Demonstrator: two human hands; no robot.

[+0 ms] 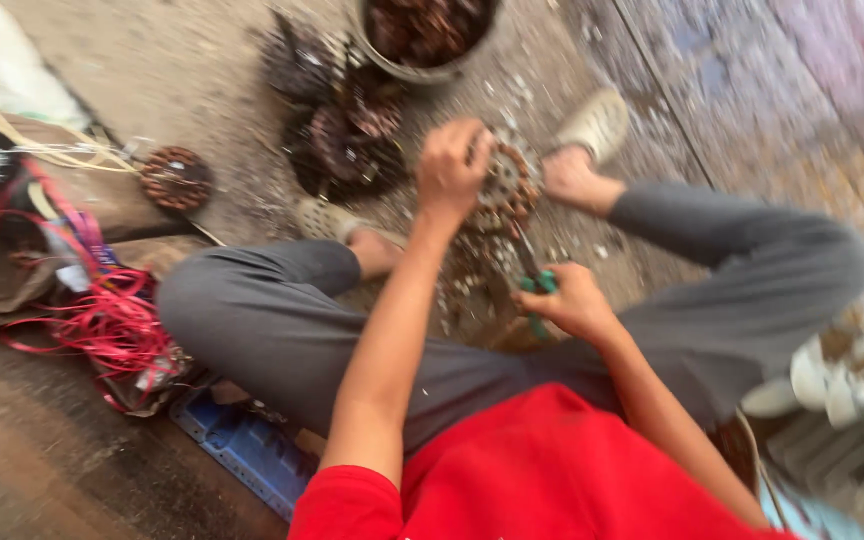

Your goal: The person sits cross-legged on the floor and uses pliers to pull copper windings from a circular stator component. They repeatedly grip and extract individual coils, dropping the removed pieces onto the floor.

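I sit on the ground with grey-trousered legs spread apart. My left hand (449, 165) grips a round motor stator (508, 186) wound with copper wire, held up between my feet. My right hand (570, 300) is closed on a green-handled cutting tool (535, 280), whose dark tip points up toward the lower edge of the stator. The picture is blurred by motion, so the contact between tip and winding is unclear.
A pile of dark stators (342, 120) lies ahead, behind it a round metal bowl (422, 35) with more. A single stator (175, 178) sits at left near tangled red wire (112, 325). A blue crate (247, 450) lies under my left leg. White parts (842, 385) are stacked right.
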